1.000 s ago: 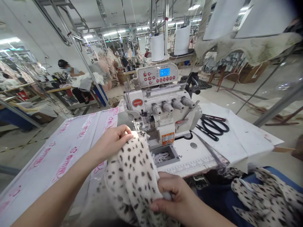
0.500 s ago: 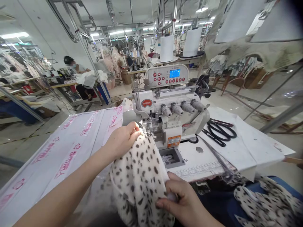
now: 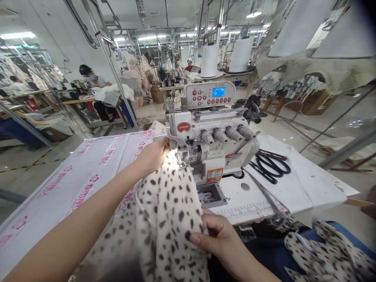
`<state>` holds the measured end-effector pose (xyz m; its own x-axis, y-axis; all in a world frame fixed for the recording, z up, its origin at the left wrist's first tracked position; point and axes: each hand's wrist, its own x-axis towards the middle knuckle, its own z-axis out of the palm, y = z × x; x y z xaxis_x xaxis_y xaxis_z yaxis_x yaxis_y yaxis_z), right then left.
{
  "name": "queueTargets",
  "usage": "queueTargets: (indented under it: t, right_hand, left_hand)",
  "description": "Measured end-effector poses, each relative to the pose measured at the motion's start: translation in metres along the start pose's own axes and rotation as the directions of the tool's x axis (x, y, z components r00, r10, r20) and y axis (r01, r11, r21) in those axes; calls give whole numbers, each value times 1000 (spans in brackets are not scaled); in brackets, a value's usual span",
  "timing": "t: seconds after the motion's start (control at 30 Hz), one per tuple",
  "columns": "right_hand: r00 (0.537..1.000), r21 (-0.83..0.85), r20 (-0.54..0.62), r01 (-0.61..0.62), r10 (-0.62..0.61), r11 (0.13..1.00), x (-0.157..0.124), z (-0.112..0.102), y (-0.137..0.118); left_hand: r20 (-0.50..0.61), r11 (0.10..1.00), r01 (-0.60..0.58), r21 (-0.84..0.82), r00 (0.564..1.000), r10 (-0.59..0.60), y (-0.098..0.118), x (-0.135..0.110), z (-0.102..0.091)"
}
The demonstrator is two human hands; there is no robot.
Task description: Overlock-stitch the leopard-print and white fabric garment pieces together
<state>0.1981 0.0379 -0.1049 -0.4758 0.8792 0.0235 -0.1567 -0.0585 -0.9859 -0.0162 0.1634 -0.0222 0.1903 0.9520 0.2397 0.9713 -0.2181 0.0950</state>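
Note:
A cream fleece fabric with dark leopard spots (image 3: 167, 211) runs from my lap up to the needle area of a white overlock sewing machine (image 3: 211, 137). My left hand (image 3: 152, 154) is closed on the fabric's far end, right beside the presser foot. My right hand (image 3: 216, 235) pinches the fabric's near right edge, fingers curled round it. The machine has a control panel with red buttons and a blue display (image 3: 210, 94).
Black scissors (image 3: 272, 162) lie on white paper right of the machine. A plastic sheet with pink print (image 3: 73, 184) covers the table on the left. More spotted fabric (image 3: 326, 254) lies at lower right. A person sits at a distant table (image 3: 91, 84).
My left hand has moved forward with the fabric toward the presser foot. More fabric now lies on the table, and my right hand has shifted slightly along its edge.

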Motion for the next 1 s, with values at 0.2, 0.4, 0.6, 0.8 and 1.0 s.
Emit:
queueTargets:
  t: [0.2,0.4,0.6,0.8,1.0]
  right_hand:
    - [998,185,5,-62,62,981,14,1,2]
    - [992,356,7,-121,127,927,32,9,-4]
    - [990,262,-142,14,24,965,36,15,4]
    - [993,333,-114,47,-9,942,4,13,23]
    - [984,216,60,-177,168,960,-6,39,41]
  left_hand:
    - [-16,999,-42,-8,999,42,-14,22,4]
    - [-53,998,-41,-49,998,38,-29,50,5]
    - [-228,974,127,-189,959,-169,-37,40,5]
    - [382,752,329,-572,917,-111,-39,-107,10]
    - [272,822,300,-484,945,-184,-63,-137,-29]
